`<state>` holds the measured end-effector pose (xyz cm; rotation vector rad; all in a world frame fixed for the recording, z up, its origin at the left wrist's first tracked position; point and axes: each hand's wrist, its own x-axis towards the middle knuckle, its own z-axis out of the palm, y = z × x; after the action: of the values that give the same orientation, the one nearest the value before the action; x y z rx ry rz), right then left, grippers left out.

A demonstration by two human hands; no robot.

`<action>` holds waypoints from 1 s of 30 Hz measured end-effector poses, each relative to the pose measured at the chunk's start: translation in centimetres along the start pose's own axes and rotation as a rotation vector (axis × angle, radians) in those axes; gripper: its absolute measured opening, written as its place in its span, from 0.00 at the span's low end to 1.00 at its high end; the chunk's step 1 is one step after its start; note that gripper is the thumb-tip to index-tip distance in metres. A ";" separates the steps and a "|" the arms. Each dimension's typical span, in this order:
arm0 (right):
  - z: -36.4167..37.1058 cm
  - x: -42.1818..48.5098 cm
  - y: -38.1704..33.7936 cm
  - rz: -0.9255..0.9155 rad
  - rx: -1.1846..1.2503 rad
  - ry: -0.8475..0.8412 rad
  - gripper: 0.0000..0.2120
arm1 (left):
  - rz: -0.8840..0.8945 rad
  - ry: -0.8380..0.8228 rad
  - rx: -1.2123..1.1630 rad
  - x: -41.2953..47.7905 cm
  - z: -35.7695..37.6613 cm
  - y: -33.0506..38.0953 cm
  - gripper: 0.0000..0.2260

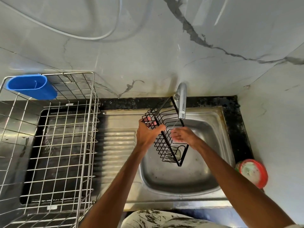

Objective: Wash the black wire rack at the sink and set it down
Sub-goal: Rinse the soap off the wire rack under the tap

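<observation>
Head view: rack is held tilted in the air over the sink, its top end just beside the tap. Left hand grips the top end, fingers curled through the wires. Right hand lies inside the rack, fingers loosely straight against the wires, slightly blurred. A steel basket stands on the desk at left.

Home kitchen, washing-up corner. Stainless sink with ribbed drainboard at centre, tap above, black stone counter around it. Steel dish rack with blue cutlery cup at left. Marble-look wall tiles across top.
</observation>
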<state>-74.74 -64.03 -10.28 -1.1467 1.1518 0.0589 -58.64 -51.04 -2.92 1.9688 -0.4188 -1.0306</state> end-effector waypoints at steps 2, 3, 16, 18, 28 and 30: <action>-0.3 -0.2 -1.0 -0.028 0.070 -0.027 0.16 | 0.021 0.010 -0.008 -0.3 -0.2 0.3 0.38; -0.4 -0.3 -1.1 -0.034 0.078 -0.040 0.16 | 0.025 0.015 -0.022 -0.3 -0.4 0.4 0.38; 3.4 -4.9 1.9 -0.265 -1.254 -0.202 0.23 | 0.108 0.065 -0.133 -0.4 -2.6 1.5 0.24; 3.6 -5.9 1.4 -0.159 -1.063 -0.260 0.23 | 0.093 0.045 -0.124 -0.2 -2.9 1.4 0.30; 2.1 -7.6 0.1 -0.439 -0.851 -0.045 0.24 | 0.145 0.074 -0.160 -1.6 -3.9 2.7 0.37; 2.5 -7.9 -0.4 -0.433 -0.475 0.004 0.16 | 0.134 0.077 -0.174 -1.8 -4.1 2.7 0.40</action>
<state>-76.55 -58.53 -4.35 -1.7991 0.8909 -0.0060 -56.26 -49.35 1.42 1.7943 -0.3990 -0.8738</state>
